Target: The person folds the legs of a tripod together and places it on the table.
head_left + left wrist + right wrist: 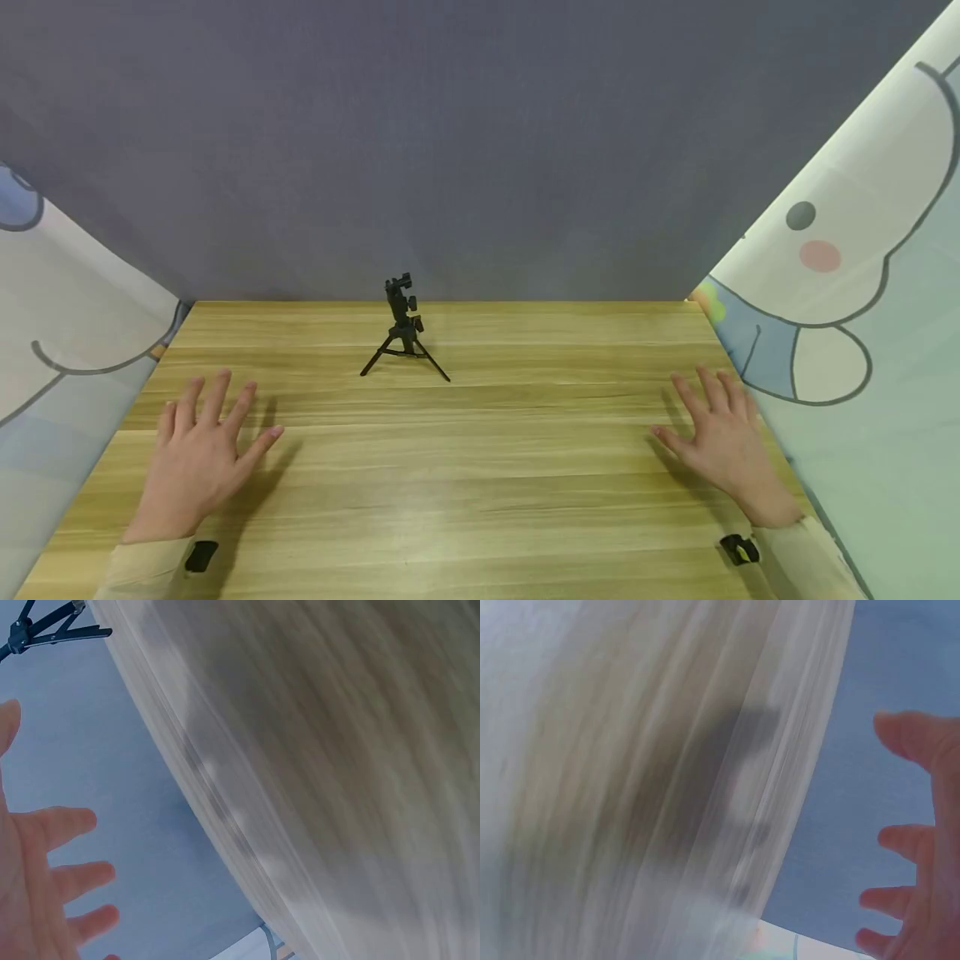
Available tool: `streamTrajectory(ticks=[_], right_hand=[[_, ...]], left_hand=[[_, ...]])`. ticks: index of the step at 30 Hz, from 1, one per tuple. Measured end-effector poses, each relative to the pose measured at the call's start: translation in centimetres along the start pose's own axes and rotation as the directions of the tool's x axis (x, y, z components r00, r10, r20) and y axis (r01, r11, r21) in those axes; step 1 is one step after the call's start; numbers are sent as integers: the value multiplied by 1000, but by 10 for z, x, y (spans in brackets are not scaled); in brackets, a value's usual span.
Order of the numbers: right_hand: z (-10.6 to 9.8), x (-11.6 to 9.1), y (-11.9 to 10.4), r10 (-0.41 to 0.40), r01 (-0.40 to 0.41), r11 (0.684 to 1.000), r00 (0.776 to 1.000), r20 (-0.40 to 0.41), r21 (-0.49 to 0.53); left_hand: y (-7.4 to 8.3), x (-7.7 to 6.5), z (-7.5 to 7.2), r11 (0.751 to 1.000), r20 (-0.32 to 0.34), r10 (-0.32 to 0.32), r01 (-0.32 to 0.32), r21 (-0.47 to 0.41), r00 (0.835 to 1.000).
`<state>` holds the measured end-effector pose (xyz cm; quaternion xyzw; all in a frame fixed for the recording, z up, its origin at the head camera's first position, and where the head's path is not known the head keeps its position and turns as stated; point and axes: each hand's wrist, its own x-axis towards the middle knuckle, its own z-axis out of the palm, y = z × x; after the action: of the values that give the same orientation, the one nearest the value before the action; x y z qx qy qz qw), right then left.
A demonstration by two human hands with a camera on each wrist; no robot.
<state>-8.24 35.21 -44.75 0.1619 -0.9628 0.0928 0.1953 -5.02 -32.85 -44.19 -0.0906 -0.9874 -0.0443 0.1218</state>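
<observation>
Toward the far edge of the wooden table (480, 475), left of its middle, a small black tripod (405, 331) stands upright with its legs splayed on the tabletop. Knobs stick out from the right side of its column, and a clamp-like head sits on top, tilted a little.

Over the table's left side hovers the left hand (197, 462), palm down, fingers spread and thumb pointing inward. Its grip is released. Of the two hands, it is the nearer to the tripod, though well apart from it. Over the table's right side, the right hand (726, 446) hovers in much the same way, fingers fanned, thumb turned toward the table's middle, its grip released too. Both cast shadows on the tabletop.

At the table's near corners come the light sleeves (813, 562), with a small black object (201, 556) at the left wrist and another, marked with yellow-green, at the right. Behind the table rises a plain grey backdrop (480, 150). Along the table's right side hangs a printed cloth (862, 183) showing a white cartoon figure with a pink cheek; similar printed cloth flanks the table's left side.
</observation>
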Motion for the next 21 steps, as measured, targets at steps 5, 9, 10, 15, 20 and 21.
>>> streamTrajectory(ticks=[5,9,10,15,20,21], right_hand=[[-1,1,-5,-19,20,999,999,-34,26],[-1,3,-10,23,-22,999,999,-24,33],[-1,4,-11,32,-31,999,999,-21,36],[3,10,-22,66,-66,994,998,1,91],[8,20,-36,81,-82,987,997,12,137],[10,22,-39,78,-79,986,997,9,145]], left_hand=[[4,3,-2,1000,17,-7,7,-9,1000],[10,6,-3,998,-2,-9,9,-60,1000],[12,7,-4,997,-5,-11,10,-82,1000],[24,15,-4,979,19,-29,32,-203,999],[34,23,0,965,-4,-40,37,-259,999],[36,25,0,961,-13,-37,32,-273,999]])
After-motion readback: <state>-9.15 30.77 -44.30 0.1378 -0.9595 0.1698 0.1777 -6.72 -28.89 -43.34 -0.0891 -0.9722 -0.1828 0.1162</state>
